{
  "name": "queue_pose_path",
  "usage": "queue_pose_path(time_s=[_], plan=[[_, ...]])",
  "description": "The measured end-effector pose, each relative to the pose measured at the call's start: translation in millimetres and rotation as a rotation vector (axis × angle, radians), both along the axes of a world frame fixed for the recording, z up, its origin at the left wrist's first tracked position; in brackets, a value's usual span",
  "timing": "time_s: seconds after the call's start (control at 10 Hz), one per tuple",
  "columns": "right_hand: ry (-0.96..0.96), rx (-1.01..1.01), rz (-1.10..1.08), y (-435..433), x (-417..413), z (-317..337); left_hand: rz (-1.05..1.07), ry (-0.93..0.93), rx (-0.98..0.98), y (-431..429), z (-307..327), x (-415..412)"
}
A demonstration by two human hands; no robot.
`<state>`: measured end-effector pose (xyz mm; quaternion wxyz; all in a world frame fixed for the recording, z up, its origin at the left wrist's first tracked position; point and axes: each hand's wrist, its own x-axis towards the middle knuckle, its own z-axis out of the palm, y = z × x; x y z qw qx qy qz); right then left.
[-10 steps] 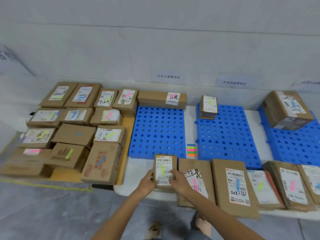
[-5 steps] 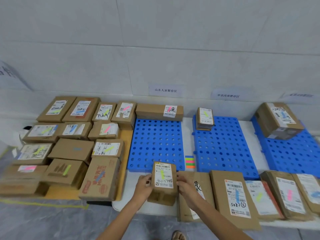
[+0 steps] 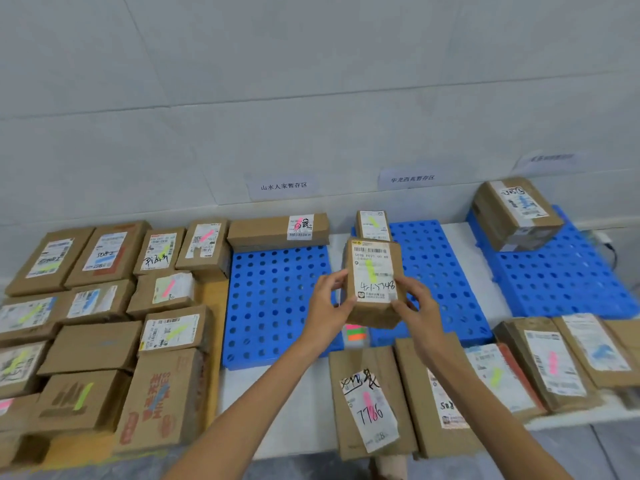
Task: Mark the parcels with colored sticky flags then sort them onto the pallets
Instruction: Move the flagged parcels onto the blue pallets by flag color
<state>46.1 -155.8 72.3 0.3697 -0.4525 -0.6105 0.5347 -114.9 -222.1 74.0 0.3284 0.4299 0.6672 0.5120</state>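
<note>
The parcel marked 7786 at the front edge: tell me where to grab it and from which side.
Grip the 7786 parcel by its two long side edges, coming from above at the near end: it lies flat, with another parcel tight against its right side.

Brown parcel [image 3: 374, 282], seemingly yellow-green flag [image 3: 370, 270]; blue perforated pallets [image 3: 277, 299].

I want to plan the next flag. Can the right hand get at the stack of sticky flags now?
Probably not at once. The right hand and left hand both grip the small parcel, which hangs right over the sticky flags and partly hides them. Once the parcel is set down, the way looks free.
</note>
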Motion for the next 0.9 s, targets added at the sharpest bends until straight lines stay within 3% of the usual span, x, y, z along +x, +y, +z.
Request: queue_pose_path(time_s=[0.2,0.4,0.5,0.6,0.7,0.8,0.9], plan=[[-0.248,0.078,-0.028,87,56,-27,-0.152,0.076,-0.122,96,-22,58],[-0.499,0.111,0.162,185,89,-75,-0.234,0.13,-0.339,183,-69,99],[-0.503,0.116,0.277,208,91,-99,-0.313,0.214,-0.376,206,-92,103],[-0.528,0.111,0.305,236,96,-110,-0.31,0.464,-0.317,237,-98,96],[-0.563,0.153,0.344,278,93,-113,-0.114,0.84,-0.35,279,-101,63],[-0.621,0.23,0.41,309,79,-109,-0.141,0.911,-0.656,300,-106,33],[-0.499,0.187,0.33,331,59,-100,-0.195,0.831,-0.696,312,-109,31]])
